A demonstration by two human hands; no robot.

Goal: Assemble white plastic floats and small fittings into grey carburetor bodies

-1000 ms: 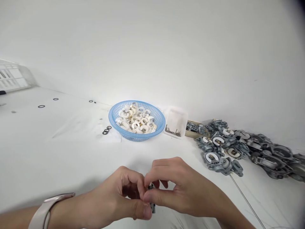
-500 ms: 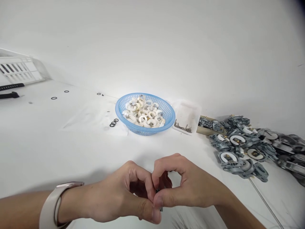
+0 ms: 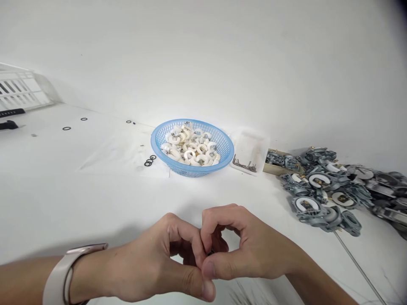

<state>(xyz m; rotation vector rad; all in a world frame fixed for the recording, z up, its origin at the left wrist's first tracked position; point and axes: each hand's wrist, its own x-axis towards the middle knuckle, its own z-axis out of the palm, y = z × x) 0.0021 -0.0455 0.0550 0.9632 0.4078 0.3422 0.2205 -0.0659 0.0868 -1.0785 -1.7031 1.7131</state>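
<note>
Since the earlier frames, both hands have drawn tighter together at lower centre; the small dark part [image 3: 210,253] pinched between them is now nearly hidden. Left hand [image 3: 155,267], watch band [image 3: 60,273] at the wrist, and right hand [image 3: 244,250] hold it fingertip to fingertip, so fitting work appears ongoing. Blue basket [image 3: 222,146] of white rings sits at centre; grey metal castings [image 3: 321,199] lie piled at right.

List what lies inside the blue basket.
The blue basket holds a heap of white ring-shaped parts with small metal fittings on them. Whatever lies beneath the top layer, and the basket's floor, is covered by the heap.
</note>
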